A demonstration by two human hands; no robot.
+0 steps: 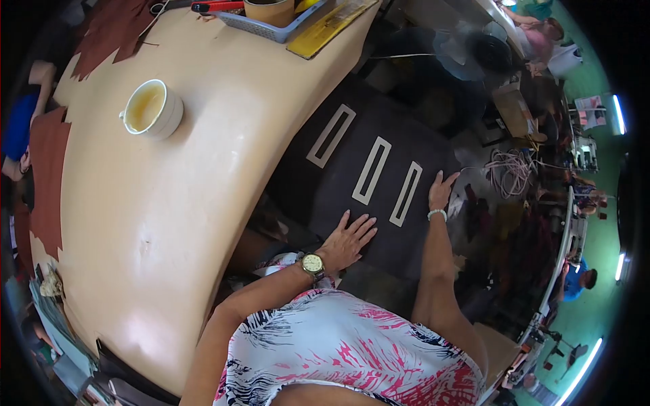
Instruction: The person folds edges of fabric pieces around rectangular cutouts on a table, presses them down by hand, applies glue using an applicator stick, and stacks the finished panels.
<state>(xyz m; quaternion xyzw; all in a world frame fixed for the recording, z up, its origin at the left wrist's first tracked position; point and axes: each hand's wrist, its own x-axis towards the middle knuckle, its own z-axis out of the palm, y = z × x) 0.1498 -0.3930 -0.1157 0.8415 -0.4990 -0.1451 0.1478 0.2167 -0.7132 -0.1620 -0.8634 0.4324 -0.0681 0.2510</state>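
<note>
A dark sheet [365, 250] of fabric or leather lies in front of me, over what looks like my lap. Three pale rectangular frames are on it: a left frame [316, 158], a middle frame [361, 197] and a right frame [397, 220]. My left hand [347, 243], with a watch at its wrist, rests flat on the near part of the sheet, fingers spread, below the middle frame. At the sheet's right edge is my right hand [441, 192], a bead bracelet at its wrist; its fingers are apart, touching the edge. Neither hand appears to hold anything.
To my left is a pale table [196, 183] with a cup [154, 109] of yellowish paste, a blue tray [271, 30], a yellow strip [328, 30] and reddish-brown pieces [47, 183]. Coiled cord [511, 172] lies on the right. Other people are around.
</note>
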